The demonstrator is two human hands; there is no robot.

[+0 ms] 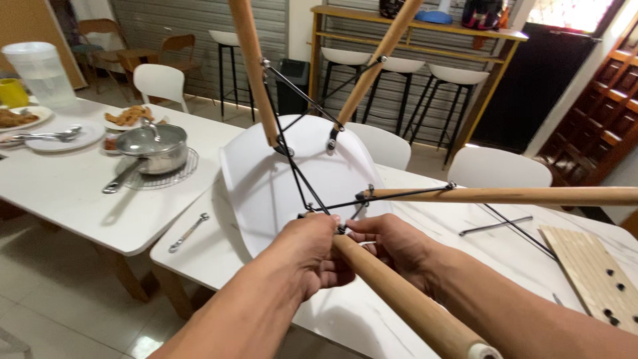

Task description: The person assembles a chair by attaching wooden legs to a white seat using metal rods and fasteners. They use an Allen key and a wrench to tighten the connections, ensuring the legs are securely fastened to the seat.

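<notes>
left hand (309, 256): curled on wooden chair leg (399, 299) | right hand (392, 246): fingers pinched at black brace (345, 229)

Both hands, left hand (307, 256) and right hand (392, 246), grip the near wooden leg (405, 302) of an upturned white chair (266, 186).

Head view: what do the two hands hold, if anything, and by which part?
Both the left hand and right hand grip the upturned white chair's nearest wooden leg at its top end, where it meets the black wire frame.
</notes>
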